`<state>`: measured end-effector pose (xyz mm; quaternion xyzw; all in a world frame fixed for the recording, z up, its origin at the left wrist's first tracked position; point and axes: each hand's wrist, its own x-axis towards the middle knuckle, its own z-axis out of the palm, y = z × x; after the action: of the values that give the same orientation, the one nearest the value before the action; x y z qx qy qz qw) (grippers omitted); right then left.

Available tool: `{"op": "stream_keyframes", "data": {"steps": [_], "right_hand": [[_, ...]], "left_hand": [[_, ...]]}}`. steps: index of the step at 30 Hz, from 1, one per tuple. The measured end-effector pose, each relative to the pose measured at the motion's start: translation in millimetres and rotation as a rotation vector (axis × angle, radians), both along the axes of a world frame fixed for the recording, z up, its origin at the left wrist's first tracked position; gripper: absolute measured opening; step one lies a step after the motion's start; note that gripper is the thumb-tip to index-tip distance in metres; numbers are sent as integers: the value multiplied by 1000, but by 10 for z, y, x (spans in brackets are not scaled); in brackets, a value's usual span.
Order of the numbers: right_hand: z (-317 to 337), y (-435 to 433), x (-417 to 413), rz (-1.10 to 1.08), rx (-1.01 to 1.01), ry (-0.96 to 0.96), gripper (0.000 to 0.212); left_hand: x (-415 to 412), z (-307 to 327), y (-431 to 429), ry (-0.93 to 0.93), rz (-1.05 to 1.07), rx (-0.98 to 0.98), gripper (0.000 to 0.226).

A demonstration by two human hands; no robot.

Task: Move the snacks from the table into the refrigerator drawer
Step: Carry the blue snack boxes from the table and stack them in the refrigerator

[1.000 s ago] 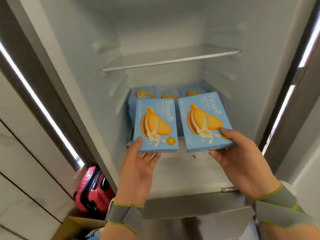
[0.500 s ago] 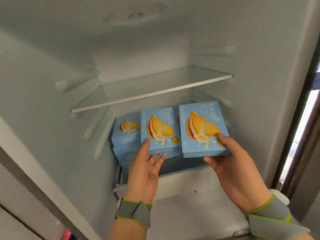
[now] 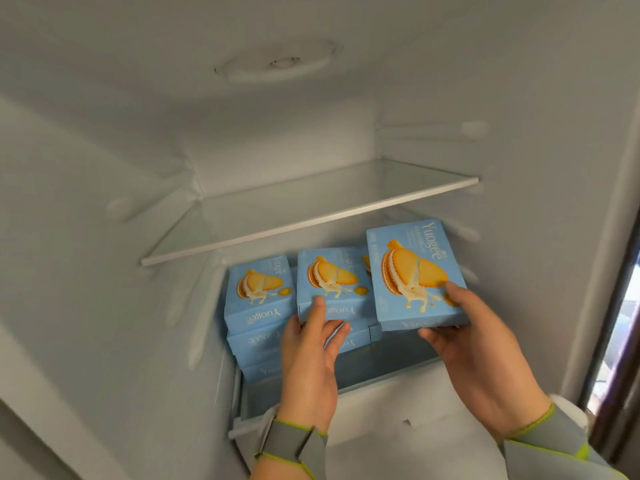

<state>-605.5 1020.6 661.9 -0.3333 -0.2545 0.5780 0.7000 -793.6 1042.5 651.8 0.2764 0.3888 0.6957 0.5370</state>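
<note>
I look into an open fridge with a white drawer (image 3: 388,386) pulled out at the bottom. My left hand (image 3: 310,362) holds a light blue biscuit box (image 3: 332,284), thumb on its top, resting on stacked boxes in the drawer's middle. My right hand (image 3: 481,355) grips a second blue biscuit box (image 3: 415,275) above the drawer's right side, clear of the boxes below. A stack of the same boxes (image 3: 258,306) fills the drawer's back left. What lies under the right box is hidden.
A glass shelf (image 3: 311,220) spans the fridge just above the boxes, leaving little height. White fridge walls close in on the left and right. The door frame (image 3: 613,306) runs down the right edge. The drawer's front part holds no boxes.
Both hands carried their boxes deeper into the fridge. The left box came down onto the middle stack. My view moved closer and tilted upward.
</note>
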Motion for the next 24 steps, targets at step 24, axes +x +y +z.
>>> {"op": "stream_keyframes", "data": {"steps": [24], "right_hand": [[71,290,31,-33,63,-126,29]], "left_hand": [[-330,100,328,1885,311,420,60]]}}
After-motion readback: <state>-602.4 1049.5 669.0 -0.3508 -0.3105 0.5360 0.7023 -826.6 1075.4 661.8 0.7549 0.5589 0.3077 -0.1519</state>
